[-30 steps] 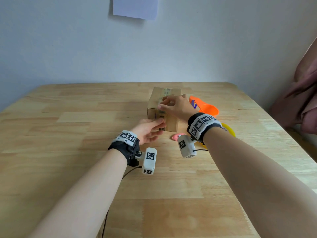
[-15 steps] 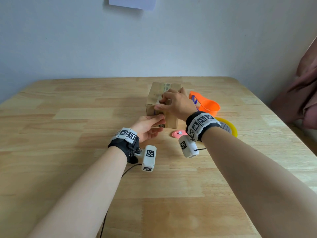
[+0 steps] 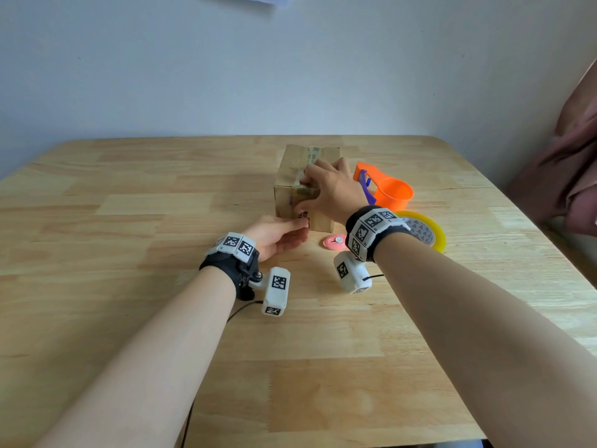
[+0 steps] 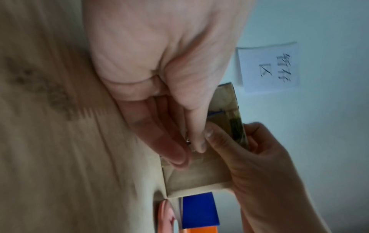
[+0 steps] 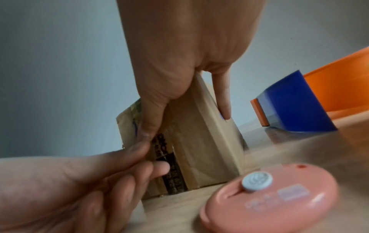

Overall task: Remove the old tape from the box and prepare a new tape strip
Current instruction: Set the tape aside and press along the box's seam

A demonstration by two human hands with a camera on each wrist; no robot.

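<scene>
Box (image 3: 290,176), frame centre — right hand (image 3: 329,192) gripping its top edge, left hand (image 3: 274,234) relaxed, bracing; peeling old tape (image 3: 298,177) slowly is advisable.

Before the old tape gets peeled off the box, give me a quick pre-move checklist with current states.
1. Box flat on the table: ok.
2. Left hand bracing the box's near face, fingers straight against it: ok.
3. Right hand over the box's top near edge, thumb on the near face: ok.
4. Tape end lifted and in the right hand's grip: cannot tell, fingers hide it.
5. Tape roll and orange dispenser at hand, right of the box: ok.
6. Pink cutter close to the box's near right corner, beside the peel path: ok.
</scene>
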